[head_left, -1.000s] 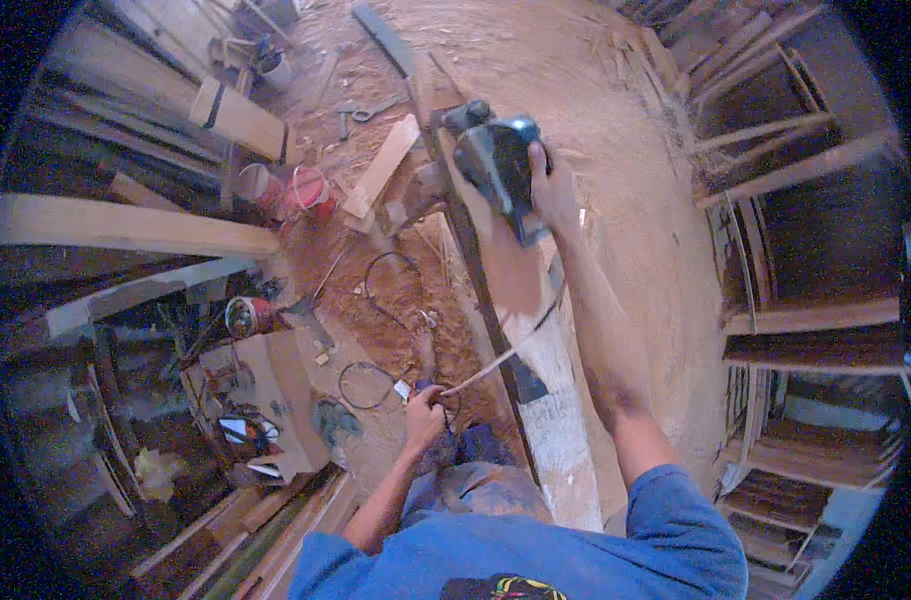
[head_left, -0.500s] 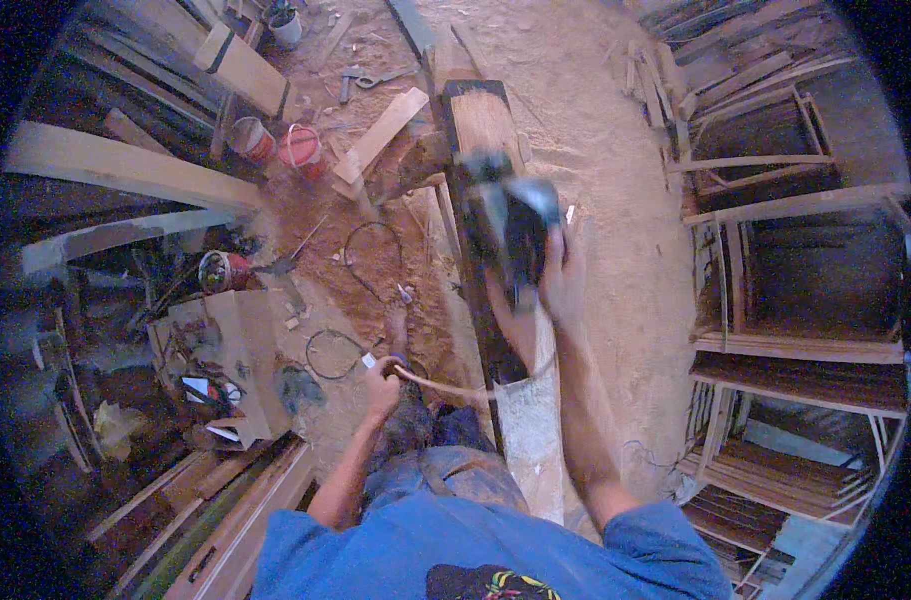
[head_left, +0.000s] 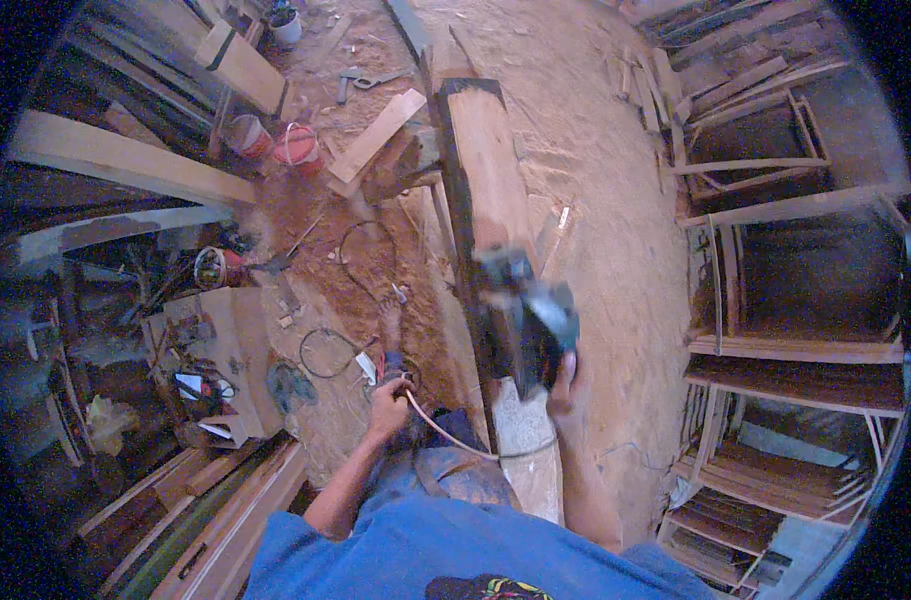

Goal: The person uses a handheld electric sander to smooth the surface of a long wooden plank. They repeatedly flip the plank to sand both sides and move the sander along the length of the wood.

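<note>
Power planer on a long plank, cord held off to the side.

The planer [head_left: 525, 325] is blurred, so its shape and the grip on it are hard to read; the right hand [head_left: 565, 385] sits at its near end with fingers wrapped round the back, and the tool lies just ahead of those fingers on the plank [head_left: 490, 170], whose near end is hidden behind the tool. The left hand [head_left: 390, 400] is closed round the cord [head_left: 445, 438], which runs from the fist toward the plank; its plug end is too small to make out. Sawdust floor [head_left: 615, 200] lies to the right of the right hand.
</note>
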Available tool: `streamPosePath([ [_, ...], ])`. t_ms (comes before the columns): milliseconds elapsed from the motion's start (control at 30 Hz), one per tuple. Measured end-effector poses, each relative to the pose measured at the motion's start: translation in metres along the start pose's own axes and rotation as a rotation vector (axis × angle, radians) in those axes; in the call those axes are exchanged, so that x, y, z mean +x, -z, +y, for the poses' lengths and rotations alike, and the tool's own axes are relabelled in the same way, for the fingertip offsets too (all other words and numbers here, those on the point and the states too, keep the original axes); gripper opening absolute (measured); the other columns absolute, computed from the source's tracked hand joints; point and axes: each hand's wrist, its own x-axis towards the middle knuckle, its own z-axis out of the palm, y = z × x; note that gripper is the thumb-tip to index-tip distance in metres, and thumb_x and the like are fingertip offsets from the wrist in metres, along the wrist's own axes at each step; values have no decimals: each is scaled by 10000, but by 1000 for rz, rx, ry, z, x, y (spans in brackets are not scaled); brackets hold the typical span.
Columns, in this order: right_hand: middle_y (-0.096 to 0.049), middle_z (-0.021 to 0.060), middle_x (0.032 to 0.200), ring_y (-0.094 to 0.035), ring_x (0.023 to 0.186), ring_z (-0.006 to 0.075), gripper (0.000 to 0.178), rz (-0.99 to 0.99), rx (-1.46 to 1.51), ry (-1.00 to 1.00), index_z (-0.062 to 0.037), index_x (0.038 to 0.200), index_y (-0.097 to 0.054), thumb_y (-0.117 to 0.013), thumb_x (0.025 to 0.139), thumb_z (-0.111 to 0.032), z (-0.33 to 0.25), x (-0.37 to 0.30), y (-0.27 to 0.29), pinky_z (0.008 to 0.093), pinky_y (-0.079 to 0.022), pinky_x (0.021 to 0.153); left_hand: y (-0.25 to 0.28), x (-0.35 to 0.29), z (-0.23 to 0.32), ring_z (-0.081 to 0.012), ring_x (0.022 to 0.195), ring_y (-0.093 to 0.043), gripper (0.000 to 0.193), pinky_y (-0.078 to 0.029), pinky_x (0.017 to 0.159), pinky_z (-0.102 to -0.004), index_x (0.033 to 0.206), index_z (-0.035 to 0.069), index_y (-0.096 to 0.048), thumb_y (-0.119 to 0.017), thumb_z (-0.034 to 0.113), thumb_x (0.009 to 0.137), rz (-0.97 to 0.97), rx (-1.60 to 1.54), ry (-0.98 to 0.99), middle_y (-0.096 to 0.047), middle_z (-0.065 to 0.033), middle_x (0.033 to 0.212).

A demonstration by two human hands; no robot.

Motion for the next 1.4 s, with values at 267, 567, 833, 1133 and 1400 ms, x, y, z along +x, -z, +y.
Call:
streamPosePath([
  [267, -601, 274, 1312, -573, 1219, 458, 581, -31, -62, 227, -39, 1377, -549, -392, 1046, -489, -118, 295, -124, 484, -457, 1026, 16, 37, 70, -308, 871, -703, 324, -537, 828, -394, 1025, 5, -681, -509, 25, 751, 48, 96, 81, -717, -185, 909],
  [567, -664, 224, 1184, -635, 1064, 298, 580, 23, 48, 239, 56, 1285, -586, -426, 1059, -453, -125, 280, -144, 383, -482, 932, 5, 42, 18, -306, 904, -701, 328, -527, 853, -382, 1032, 10, -683, -508, 29, 754, 86, -47, 36, -715, -180, 924],
  [833, -611, 52, 1074, -557, 887, 113, 442, -72, 263, -129, -13, 1368, -466, -387, 1092, -349, 9, -56, -7, 257, -491, 763, 20, -1, -10, -238, 791, -684, 290, -530, 771, -356, 939, 44, -723, -519, 44, 733, -10, 56, 94, -706, -135, 814],
  [1133, -621, 256, 1243, -598, 1160, 398, 479, -12, 36, -29, 38, 1358, -498, -466, 1050, -327, 36, -12, -27, 442, -467, 999, 9, 0, -13, -284, 820, -693, 301, -534, 808, -371, 954, 11, -704, -496, 11, 735, -45, -26, 109, -701, -162, 838],
  [1400, -611, 265, 1294, -573, 1196, 477, 527, -30, -141, 131, -52, 1364, -538, -404, 1046, -451, -163, 248, -147, 497, -465, 1003, 24, 47, 26, -340, 919, -689, 353, -529, 854, -401, 1084, 23, -676, -513, 28, 770, 24, 102, 70, -706, -201, 945],
])
